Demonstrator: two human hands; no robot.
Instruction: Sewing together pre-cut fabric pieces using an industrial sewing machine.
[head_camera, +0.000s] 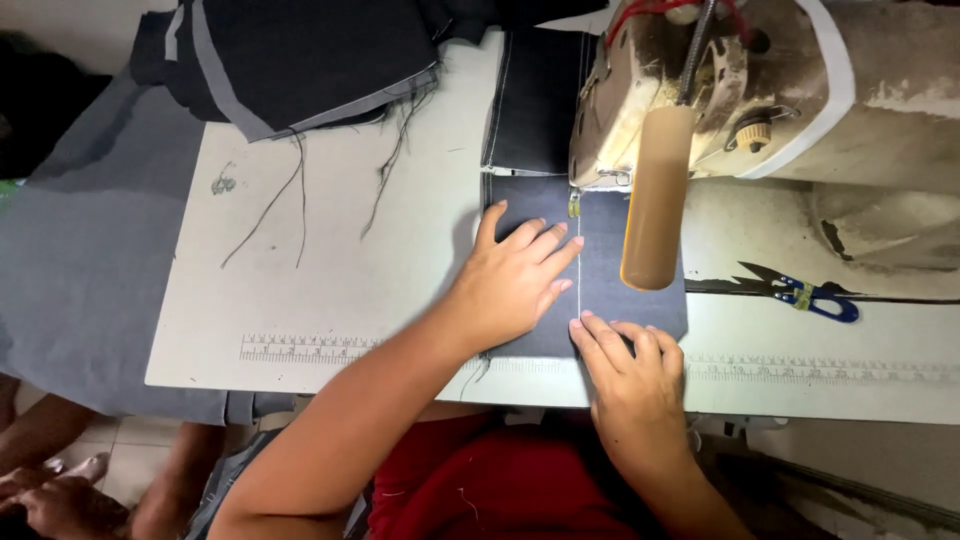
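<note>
A dark blue denim piece (612, 250) lies flat on the sewing table under the presser foot (574, 202) of a worn cream sewing machine (800, 90). A light stitch line runs down the cloth from the foot. My left hand (515, 280) presses flat on the denim left of that seam, fingers spread. My right hand (625, 360) rests on the cloth's near edge, fingertips at the seam's lower end. Neither hand grips anything.
A stack of dark denim pieces (300, 60) with loose threads lies at the back left. Blue-handled thread snips (810, 295) sit right of the cloth. A tan cylinder (655, 200) hangs off the machine. Grey fabric (80, 260) drapes left. Another person's hand (50, 495) shows at the lower left.
</note>
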